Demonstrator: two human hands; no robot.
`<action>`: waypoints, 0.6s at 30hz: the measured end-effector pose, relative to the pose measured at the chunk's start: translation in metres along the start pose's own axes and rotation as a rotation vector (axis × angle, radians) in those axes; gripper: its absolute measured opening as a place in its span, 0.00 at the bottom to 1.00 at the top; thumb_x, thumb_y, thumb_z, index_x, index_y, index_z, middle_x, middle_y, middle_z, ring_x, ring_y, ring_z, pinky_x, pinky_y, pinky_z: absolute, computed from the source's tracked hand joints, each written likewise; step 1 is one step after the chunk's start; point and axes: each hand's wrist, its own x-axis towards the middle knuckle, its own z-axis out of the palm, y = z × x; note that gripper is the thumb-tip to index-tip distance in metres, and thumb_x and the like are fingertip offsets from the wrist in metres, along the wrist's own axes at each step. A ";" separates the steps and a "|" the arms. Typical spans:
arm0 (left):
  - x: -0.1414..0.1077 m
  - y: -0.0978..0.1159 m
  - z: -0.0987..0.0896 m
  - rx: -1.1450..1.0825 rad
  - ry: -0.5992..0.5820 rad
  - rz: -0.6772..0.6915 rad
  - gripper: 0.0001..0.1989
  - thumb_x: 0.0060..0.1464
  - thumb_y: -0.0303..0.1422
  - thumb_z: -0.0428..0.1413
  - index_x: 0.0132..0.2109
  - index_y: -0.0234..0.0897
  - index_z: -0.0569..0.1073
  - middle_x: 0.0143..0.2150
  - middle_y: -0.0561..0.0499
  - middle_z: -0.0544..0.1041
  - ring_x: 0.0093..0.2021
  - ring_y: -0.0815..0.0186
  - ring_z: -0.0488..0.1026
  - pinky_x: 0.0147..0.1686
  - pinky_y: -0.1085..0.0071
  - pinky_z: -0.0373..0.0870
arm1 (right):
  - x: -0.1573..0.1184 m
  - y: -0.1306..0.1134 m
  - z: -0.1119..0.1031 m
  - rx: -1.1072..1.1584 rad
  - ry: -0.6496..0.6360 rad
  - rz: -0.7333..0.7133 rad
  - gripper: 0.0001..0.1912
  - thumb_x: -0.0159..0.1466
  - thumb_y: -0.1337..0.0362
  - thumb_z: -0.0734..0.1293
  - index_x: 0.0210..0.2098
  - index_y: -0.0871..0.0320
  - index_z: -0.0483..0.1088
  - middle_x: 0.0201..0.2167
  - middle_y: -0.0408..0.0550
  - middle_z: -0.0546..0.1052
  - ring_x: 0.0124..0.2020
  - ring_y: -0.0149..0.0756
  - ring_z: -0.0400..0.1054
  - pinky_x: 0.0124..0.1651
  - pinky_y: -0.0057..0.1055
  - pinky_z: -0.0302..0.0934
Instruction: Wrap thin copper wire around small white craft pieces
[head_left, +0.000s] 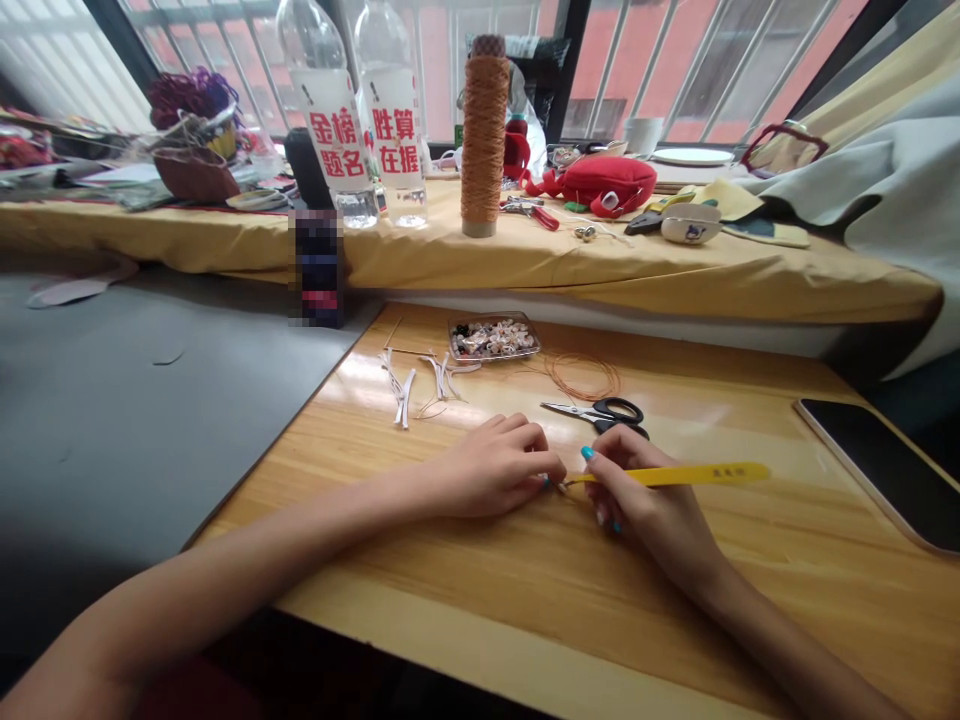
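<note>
- Right hand [641, 485]: grip closed around a slim, flat yellow tool [705, 474] above the wooden tabletop [465, 580].
- Left hand [499, 465]: grip pinched on a tiny, indistinct piece [562, 487].
- A slip might jab that hand.

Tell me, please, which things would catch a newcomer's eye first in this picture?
The yellow tool in the right hand over the wooden table would probably come first. Next might come the two clear bottles with red characters by the window, and the orange spool beside them on the cloth-covered ledge.
</note>
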 end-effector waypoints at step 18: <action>0.000 0.001 0.001 -0.026 0.006 0.009 0.10 0.50 0.26 0.44 0.37 0.38 0.69 0.35 0.49 0.66 0.36 0.68 0.60 0.36 0.73 0.58 | -0.001 -0.001 0.005 0.046 -0.040 0.114 0.10 0.56 0.58 0.59 0.25 0.57 0.57 0.13 0.37 0.65 0.11 0.24 0.58 0.12 0.20 0.51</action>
